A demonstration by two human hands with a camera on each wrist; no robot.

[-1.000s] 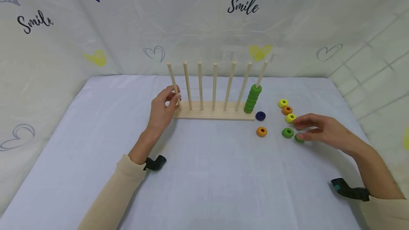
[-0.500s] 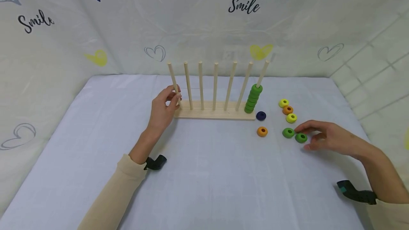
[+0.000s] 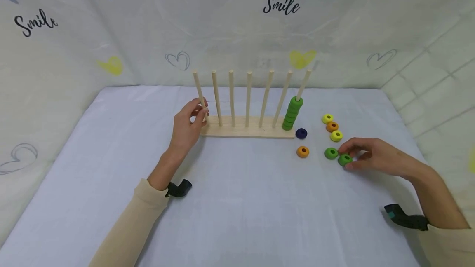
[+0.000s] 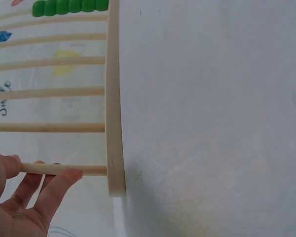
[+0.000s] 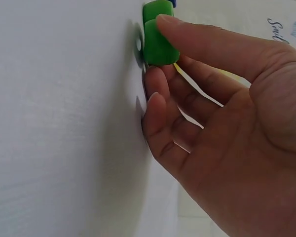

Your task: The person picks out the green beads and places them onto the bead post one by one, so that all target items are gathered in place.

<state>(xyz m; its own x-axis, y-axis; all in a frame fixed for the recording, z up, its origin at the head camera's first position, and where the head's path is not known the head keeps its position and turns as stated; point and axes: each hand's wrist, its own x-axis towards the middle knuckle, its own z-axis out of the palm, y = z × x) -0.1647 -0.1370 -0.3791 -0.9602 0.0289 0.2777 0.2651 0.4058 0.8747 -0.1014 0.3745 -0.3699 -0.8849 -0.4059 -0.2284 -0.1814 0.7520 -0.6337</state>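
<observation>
My left hand (image 3: 188,125) grips the leftmost peg (image 4: 91,170) of a wooden peg rack (image 3: 237,132), thumb on one side and fingers on the other. Green beads (image 3: 292,114) are stacked on the rightmost peg; the other pegs carry none. On the right, my right hand (image 3: 376,156) pinches a loose green bead (image 3: 345,160) between thumb and fingers. The bead is at table level, close against a second green bead (image 3: 331,153). In the right wrist view the thumb lies on the held bead (image 5: 160,47); the far fingertips are partly hidden.
Behind the green beads, a yellow bead (image 3: 336,136), an orange bead (image 3: 332,126) and another yellow bead (image 3: 327,118) lie in a row. A dark blue bead (image 3: 301,133) sits by the rack's right end, with an orange bead (image 3: 302,151) nearer. A printed sheet (image 3: 230,28) hangs behind.
My right hand drew back from the nearer green bead, uncovering it, then came left again and took hold of it. My left hand stays on the leftmost peg.
</observation>
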